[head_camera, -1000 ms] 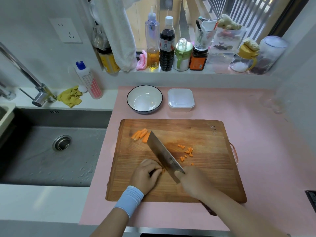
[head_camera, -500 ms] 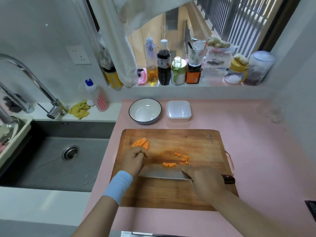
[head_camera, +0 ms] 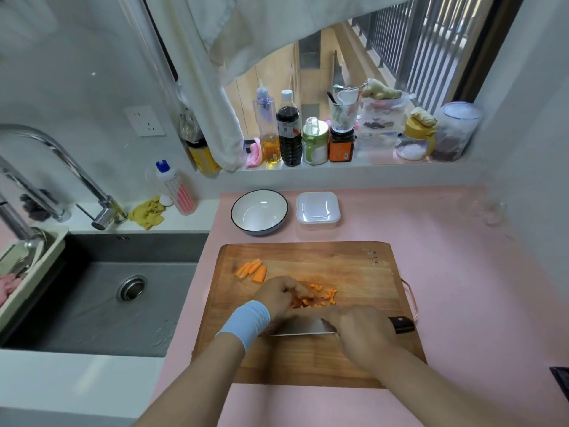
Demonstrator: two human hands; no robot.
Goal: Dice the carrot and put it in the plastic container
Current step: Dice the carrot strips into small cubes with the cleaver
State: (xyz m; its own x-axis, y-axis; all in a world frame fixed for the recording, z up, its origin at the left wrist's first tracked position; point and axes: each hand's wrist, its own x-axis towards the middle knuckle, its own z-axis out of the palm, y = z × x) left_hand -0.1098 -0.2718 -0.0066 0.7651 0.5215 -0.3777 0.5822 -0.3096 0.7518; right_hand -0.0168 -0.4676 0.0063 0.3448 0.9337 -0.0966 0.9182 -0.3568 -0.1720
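Gripping a steel cleaver (head_camera: 298, 326), right hand (head_camera: 363, 331) sits beside carrot cubes (head_camera: 320, 295).

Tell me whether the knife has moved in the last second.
Yes. The knife has swung from pointing diagonally at the carrot sticks to lying crosswise, parallel to the near edge of the cutting board.

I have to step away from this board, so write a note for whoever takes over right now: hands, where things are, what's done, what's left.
Left hand: fingers curled at the diced carrot pile; whether it grips any is unclear.
Right hand: holds the cleaver, blade low on the cutting board.
Carrot sticks lie uncut at the board's far left.
Plastic container, beyond the board, holds no carrot.
Done: part diced.
Left: dice the sticks, move all dice into the container.
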